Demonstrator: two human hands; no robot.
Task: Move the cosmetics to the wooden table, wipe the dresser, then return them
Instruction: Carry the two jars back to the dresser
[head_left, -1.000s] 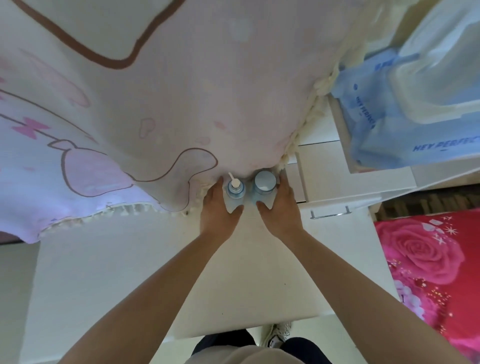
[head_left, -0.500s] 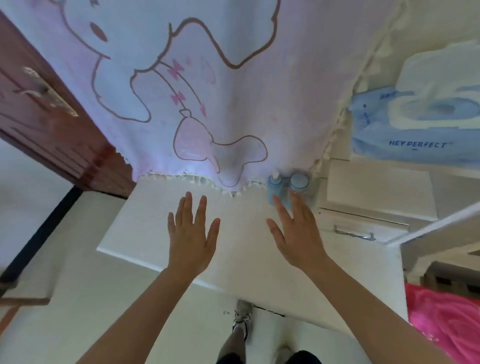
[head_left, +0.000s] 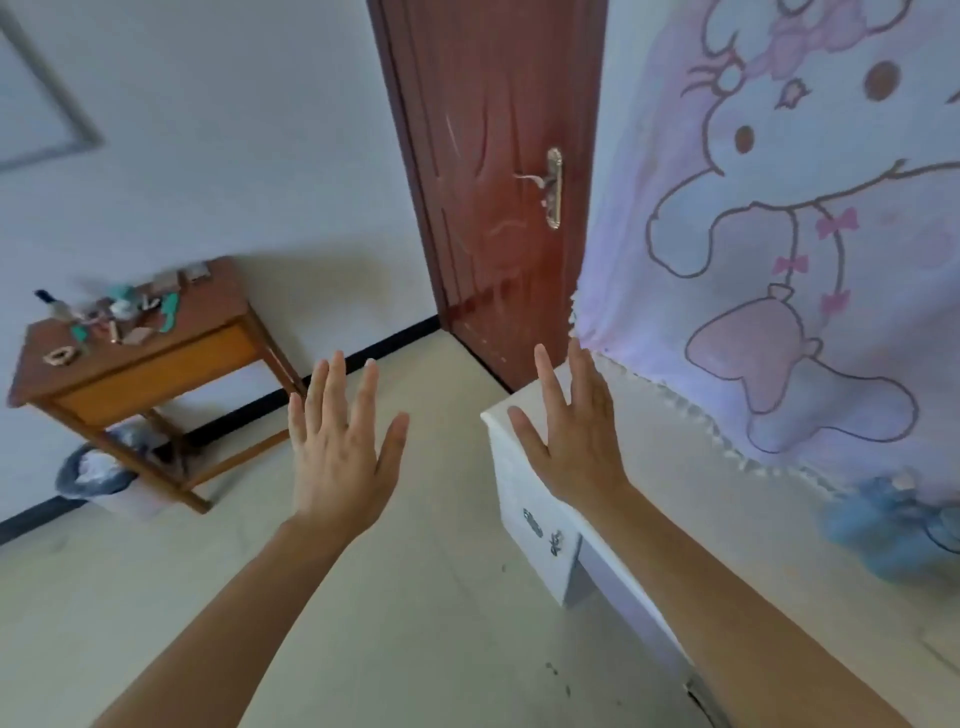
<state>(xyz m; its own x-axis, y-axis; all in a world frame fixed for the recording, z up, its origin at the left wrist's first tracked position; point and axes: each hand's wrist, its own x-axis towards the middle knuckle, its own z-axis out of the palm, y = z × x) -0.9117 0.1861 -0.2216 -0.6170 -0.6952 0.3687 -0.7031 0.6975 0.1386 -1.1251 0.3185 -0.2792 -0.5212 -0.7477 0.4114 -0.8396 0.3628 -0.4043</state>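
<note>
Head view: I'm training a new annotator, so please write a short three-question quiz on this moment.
1. True or false: the left hand grips a bottle.
2. Most small items lie on: A) the wooden table; B) a shelf; C) a chair.
3. What colour is the door?
Key: 1 false, it is open and holds nothing; 2 A; 3 reddish brown.

From my seat the door (head_left: 493, 156) looked like glossy reddish wood, with a shiny brass-coloured metal handle (head_left: 554, 188). The wooden table (head_left: 156, 358) had a duller finish, the dresser (head_left: 535, 499) was smooth white paint, and the cloth (head_left: 779, 218) was soft printed fabric with a fringed hem.
</note>
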